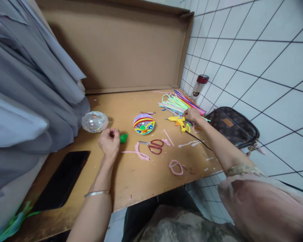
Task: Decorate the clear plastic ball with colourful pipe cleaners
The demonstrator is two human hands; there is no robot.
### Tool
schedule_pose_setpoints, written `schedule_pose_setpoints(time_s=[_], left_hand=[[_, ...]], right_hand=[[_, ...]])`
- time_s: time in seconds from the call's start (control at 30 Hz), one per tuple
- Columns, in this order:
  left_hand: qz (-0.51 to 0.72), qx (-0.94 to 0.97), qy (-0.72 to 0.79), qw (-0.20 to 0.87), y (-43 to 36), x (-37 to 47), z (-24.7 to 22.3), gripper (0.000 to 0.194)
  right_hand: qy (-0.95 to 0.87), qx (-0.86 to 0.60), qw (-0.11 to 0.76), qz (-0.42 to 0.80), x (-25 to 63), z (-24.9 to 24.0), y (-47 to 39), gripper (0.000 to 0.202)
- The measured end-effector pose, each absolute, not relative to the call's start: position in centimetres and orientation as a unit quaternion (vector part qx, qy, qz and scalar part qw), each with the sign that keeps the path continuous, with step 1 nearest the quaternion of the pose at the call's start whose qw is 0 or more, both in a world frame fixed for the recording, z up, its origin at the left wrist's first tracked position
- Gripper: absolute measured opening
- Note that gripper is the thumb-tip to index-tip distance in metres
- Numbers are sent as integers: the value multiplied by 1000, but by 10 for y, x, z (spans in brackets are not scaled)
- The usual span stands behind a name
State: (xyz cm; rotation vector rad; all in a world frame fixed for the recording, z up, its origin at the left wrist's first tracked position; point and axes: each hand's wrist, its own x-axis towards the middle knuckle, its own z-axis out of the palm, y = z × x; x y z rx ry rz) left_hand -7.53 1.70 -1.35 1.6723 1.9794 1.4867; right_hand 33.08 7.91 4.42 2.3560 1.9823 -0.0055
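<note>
My left hand [109,143] is held above the table with its fingers curled together; what it grips, if anything, is hidden. Just right of it is a small green piece [123,138], and behind it a clear ball [95,121]. My right hand [191,115] reaches into the near edge of a pile of coloured pipe cleaners [175,102], fingers drawn together, their tips hard to make out. Directly in front of that hand lies a yellow glue gun [178,121]. Between my hands sits a ball wrapped in coloured pipe cleaners [143,124].
Red-handled scissors [156,147] lie near a coiled pink pipe cleaner [140,153] and a pink loop [176,167]. A black phone [62,179] is at left. A brown bag [233,127] and a bottle [199,86] stand by the tiled wall. Cardboard [116,47] closes the back.
</note>
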Motion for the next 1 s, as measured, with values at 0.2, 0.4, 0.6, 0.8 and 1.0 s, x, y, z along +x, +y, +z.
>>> schedule_pose_setpoints(time_s=[0.2, 0.4, 0.6, 0.8, 1.0], left_hand=[[502, 554, 660, 79, 17, -75, -15, 22], [500, 552, 662, 83, 18, -77, -15, 24], [499, 552, 663, 79, 19, -78, -15, 23], [499, 553, 663, 74, 18, -77, -15, 21], [508, 545, 663, 77, 18, -77, -14, 22]], right_hand=[[611, 787, 85, -17, 330, 50, 81, 26], [565, 817, 111, -19, 321, 49, 93, 39], [543, 831, 122, -26, 321, 45, 104, 46], [536, 836, 107, -36, 332, 42, 108, 43], [514, 853, 89, -27, 333, 37, 109, 50]])
